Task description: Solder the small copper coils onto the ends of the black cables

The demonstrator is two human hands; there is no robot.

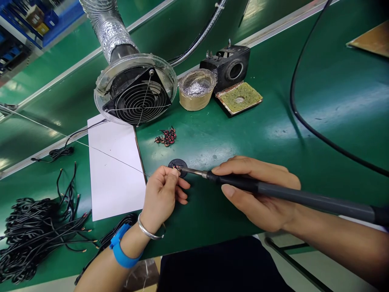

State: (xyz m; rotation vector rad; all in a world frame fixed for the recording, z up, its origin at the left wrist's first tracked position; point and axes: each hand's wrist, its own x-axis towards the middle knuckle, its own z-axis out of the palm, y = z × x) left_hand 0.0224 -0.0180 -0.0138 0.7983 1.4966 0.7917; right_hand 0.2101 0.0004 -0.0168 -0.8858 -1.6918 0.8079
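Note:
My right hand [261, 190] grips a soldering iron [234, 182] like a pen. Its metal tip points left and meets a small component [177, 166] on a round black disc [183, 163]. Over the disc's near edge, my left hand [165, 190] pinches thumb and forefinger together beside the tip, the other fingers curled loosely. A thin solder wire [112, 155] runs from the left into this hand; its end is hidden by the fingers. Just beyond the disc lies a small pile of components with red and black leads [166, 137].
A fume extractor fan [141, 99] overhangs white paper [114, 174]. Behind stand a taped tub of solder bits [197, 90], a black iron holder [231, 67] and a yellow sponge [240, 98]. Black cables [33, 231] are heaped at left. A black cord [316, 132] curves at right.

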